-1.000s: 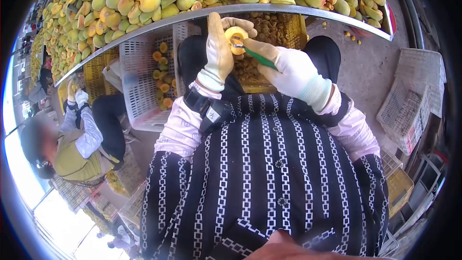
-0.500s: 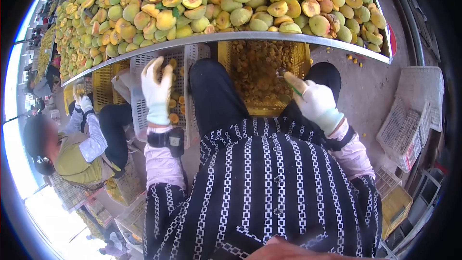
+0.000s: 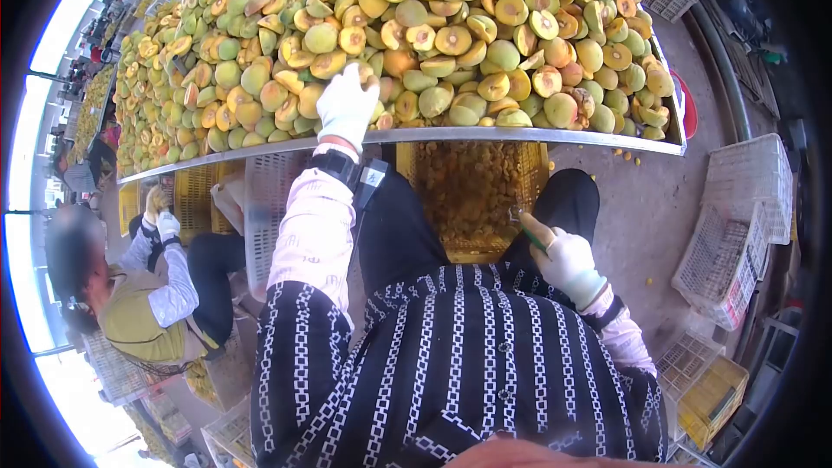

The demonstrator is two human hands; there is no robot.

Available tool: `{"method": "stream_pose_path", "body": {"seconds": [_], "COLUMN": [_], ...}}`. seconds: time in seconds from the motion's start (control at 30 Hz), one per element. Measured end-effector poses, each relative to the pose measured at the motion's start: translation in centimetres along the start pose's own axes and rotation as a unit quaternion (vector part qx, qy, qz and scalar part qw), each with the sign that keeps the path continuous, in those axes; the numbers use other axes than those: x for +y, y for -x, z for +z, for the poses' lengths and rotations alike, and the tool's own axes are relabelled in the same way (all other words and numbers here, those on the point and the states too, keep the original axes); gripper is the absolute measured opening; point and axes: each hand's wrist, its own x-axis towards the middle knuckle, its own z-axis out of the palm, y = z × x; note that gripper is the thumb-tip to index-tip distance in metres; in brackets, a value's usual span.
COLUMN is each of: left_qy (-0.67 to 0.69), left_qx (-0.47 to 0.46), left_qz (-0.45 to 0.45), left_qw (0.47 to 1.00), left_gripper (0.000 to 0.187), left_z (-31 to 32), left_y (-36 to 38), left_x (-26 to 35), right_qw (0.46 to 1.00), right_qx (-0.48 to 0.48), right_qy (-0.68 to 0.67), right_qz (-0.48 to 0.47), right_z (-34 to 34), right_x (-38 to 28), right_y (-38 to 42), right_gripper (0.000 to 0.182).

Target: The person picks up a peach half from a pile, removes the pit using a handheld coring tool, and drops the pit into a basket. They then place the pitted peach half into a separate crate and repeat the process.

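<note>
Halved fruit (image 3: 451,39) in green, yellow and orange lies heaped on a metal-edged table (image 3: 520,133). My left hand (image 3: 349,104), in a white glove, reaches over the near edge and touches the fruit; its fingertips are partly lost among the halves. Lower right, above my knee, my gloved right hand (image 3: 568,264) is closed round a small tool with a green handle (image 3: 535,241) and a metal tip. Below the table edge, between my knees, stands a yellow crate (image 3: 544,175) holding small brown pieces.
A white crate (image 3: 260,234) stands under the table at left. Beside it a co-worker (image 3: 156,303) in gloves sits with hands together. White crates (image 3: 724,260) and a yellow crate (image 3: 715,390) stand at right.
My left hand has moved from above the white crate up to the fruit heap. My right hand still holds the tool over my knee. The view has tilted, so the table appears lower.
</note>
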Motion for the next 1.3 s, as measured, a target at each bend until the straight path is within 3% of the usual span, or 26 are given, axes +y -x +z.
{"method": "stream_pose_path", "body": {"seconds": [0.07,0.1,0.2,0.23,0.37,0.5,0.57,0.63,0.7,0.83,0.93,1.07,1.1,1.13,1.17,1.2,1.23,1.3], "left_qy": [0.115,0.153,0.073,0.075,0.07,0.118,0.141,0.2,0.168,0.114,0.013,0.208,0.542,0.712,0.845,0.937,0.971,0.973], "left_qx": [0.068,0.051,0.111,0.153,0.164,0.239,0.227,0.178,0.178,0.202,0.194,0.272,0.24,0.175,0.103,-0.015,-0.102,-0.142], "left_qz": [0.007,-0.02,-0.011,-0.001,-0.02,-0.025,-0.054,-0.182,-0.187,-0.094,0.056,0.061,0.015,-0.042,-0.095,0.01,-0.002,-0.017], "left_qw": [0.991,0.987,0.991,0.985,0.984,0.964,0.962,0.946,0.951,0.968,0.979,0.938,0.805,0.679,0.516,0.348,0.217,0.183], "left_gripper": [0.051,0.055,0.059,0.054,0.04,0.05,0.057,0.065,0.064,0.053,0.064,0.045,0.036,0.031,0.025,0.017,0.027,0.032], "left_z": [0.5,0.3,0.8,1.2,1.6,2.5,2.8,3.1,3.1,3.5,3.2,1.1,1.6,0.5,-0.8,1.6,0.6,-1.6], "left_y": [0.6,0.8,2.0,2.1,0.8,0.8,0.8,0.4,-0.1,0.3,1.3,1.6,1.4,2.4,3.2,2.5,4.1,7.5], "left_x": [-0.2,-0.2,-0.8,-0.6,1.0,1.1,1.6,2.0,2.2,3.0,2.9,3.5,4.5,5.3,5.7,4.1,4.5,6.4], "right_qw": [1.0,1.0,0.999,0.999,0.997,0.996,0.995,0.992,0.993,0.991,0.992,0.99,0.984,0.979,0.979,0.966,0.949,0.937], "right_qx": [-0.016,-0.012,0.007,0.022,0.044,0.053,0.066,0.098,0.092,0.096,0.093,0.099,0.11,0.075,0.069,0.077,0.085,0.059], "right_qy": [0.005,0.002,0.007,0.001,-0.01,-0.02,-0.026,-0.049,-0.042,-0.049,-0.053,-0.089,-0.128,-0.186,-0.186,-0.241,-0.295,-0.334], "right_qz": [-0.011,-0.024,-0.038,-0.045,-0.064,-0.067,-0.063,-0.07,-0.068,-0.075,-0.063,-0.052,-0.058,-0.043,-0.045,-0.062,-0.076,-0.086], "right_z": [0.0,0.0,-0.9,-1.1,-1.2,-1.2,-1.1,-0.6,-0.5,-0.6,-0.7,-0.7,-0.6,-1.0,-1.2,-1.2,-1.4,-2.3], "right_x": [-0.1,-0.2,-0.6,-0.5,-0.1,0.5,0.7,1.3,1.6,1.2,0.7,0.9,0.9,0.6,0.2,-0.4,-0.9,-2.2], "right_y": [-0.2,-0.6,-1.7,-2.0,-2.2,-1.6,-1.2,-0.8,-0.5,-0.5,-0.7,-1.3,-1.7,-2.1,-2.8,-3.5,-4.2,-5.3], "right_gripper": [0.055,0.055,0.056,0.056,0.057,0.057,0.056,0.055,0.055,0.054,0.053,0.051,0.051,0.049,0.049,0.049,0.049,0.049]}}
